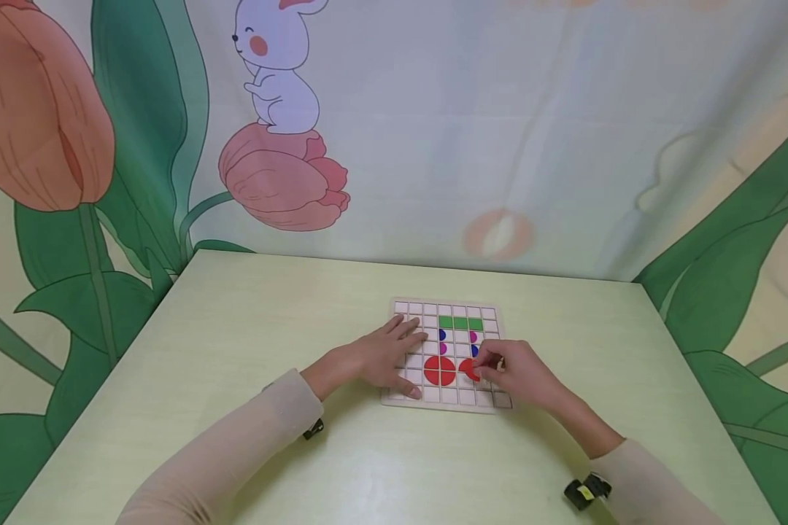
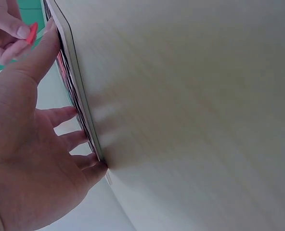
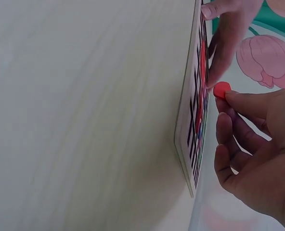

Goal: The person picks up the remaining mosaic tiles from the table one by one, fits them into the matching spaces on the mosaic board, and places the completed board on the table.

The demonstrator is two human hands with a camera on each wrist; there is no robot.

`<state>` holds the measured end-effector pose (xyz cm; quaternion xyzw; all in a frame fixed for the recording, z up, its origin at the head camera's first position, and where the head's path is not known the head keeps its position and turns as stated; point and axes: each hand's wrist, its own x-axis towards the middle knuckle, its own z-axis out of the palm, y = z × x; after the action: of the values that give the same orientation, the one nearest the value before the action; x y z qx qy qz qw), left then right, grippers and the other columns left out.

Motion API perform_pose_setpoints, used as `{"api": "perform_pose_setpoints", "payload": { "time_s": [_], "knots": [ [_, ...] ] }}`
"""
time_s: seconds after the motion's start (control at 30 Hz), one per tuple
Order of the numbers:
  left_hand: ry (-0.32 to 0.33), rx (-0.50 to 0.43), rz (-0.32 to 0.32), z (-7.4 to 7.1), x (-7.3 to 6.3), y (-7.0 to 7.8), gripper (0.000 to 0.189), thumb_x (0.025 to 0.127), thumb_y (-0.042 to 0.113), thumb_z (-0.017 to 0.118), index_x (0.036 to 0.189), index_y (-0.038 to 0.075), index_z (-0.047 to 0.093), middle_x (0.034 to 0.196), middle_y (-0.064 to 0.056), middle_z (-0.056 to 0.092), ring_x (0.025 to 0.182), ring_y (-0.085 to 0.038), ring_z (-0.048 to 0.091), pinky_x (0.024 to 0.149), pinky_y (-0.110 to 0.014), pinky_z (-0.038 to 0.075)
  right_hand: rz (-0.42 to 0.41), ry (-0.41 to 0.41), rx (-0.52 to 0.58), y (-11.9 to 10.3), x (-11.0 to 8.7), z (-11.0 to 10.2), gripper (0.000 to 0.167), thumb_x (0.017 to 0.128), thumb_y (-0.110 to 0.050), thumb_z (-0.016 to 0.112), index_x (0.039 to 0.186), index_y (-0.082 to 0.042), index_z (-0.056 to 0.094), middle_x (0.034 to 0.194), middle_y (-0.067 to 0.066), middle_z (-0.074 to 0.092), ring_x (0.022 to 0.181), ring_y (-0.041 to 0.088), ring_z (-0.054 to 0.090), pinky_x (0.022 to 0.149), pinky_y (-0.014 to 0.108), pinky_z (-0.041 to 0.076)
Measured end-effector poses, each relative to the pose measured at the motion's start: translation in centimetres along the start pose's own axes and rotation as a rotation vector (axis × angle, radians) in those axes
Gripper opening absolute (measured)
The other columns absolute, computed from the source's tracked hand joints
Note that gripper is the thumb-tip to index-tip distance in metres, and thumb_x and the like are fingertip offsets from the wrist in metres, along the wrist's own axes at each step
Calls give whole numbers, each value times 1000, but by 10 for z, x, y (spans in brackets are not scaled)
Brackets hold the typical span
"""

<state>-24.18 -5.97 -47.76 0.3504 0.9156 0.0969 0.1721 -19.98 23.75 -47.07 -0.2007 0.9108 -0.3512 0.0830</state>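
Note:
A square board (image 1: pixel 448 409) with a grid of white cells lies on the table. My left hand (image 1: pixel 389 357) rests on its left side, fingers spread. Between thumb and fingertips, my right hand (image 1: pixel 514 370) pinches a small red piece with a rounded edge (image 3: pixel 222 89), just over the board's right part. Left of it, red quarter pieces form a circle (image 1: pixel 439 370) on the grid. Green squares (image 1: pixel 460 323) stand in a row farther up. Below them are small blue (image 1: pixel 443 335) and magenta (image 1: pixel 443 348) half-round pieces, some partly hidden by my right hand.
The pale table (image 1: pixel 289 306) reaches back to a curtain (image 1: pixel 433 146) printed with a rabbit, tulips and leaves. Black straps sit at both sleeves, the right one (image 1: pixel 587 491) close above the tabletop.

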Motion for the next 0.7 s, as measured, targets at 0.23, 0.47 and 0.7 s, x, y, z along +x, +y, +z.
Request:
{"api": "perform_pose_setpoints", "payload": {
  "time_s": [0.23, 0.47, 0.7],
  "knots": [
    [0, 6, 3, 0, 0, 0, 113, 86, 72, 74, 171, 19, 22, 179, -10, 7, 164, -38, 1, 131, -49, 15, -11, -35, 17, -4, 8, 9, 8, 96, -3, 78, 96, -10, 74, 93, -2, 73, 85, 18, 63, 75, 26, 56],
    [-1, 19, 6, 1, 1, -1, 113, 87, 72, 73, 171, 18, 21, 179, -11, 7, 164, -37, 1, 132, -49, 13, 34, -65, -49, -7, 9, 12, 11, 94, -5, 80, 96, -14, 74, 92, -5, 70, 86, 17, 61, 76, 25, 58],
    [2, 15, 4, 1, 2, -2, 114, 85, 73, 74, 171, 18, 23, 179, -11, 7, 164, -37, 1, 132, -49, 14, 49, -61, -122, -7, 11, 12, 11, 93, -7, 83, 94, -15, 76, 94, -6, 68, 85, 17, 58, 73, 26, 56]
  ]
}}
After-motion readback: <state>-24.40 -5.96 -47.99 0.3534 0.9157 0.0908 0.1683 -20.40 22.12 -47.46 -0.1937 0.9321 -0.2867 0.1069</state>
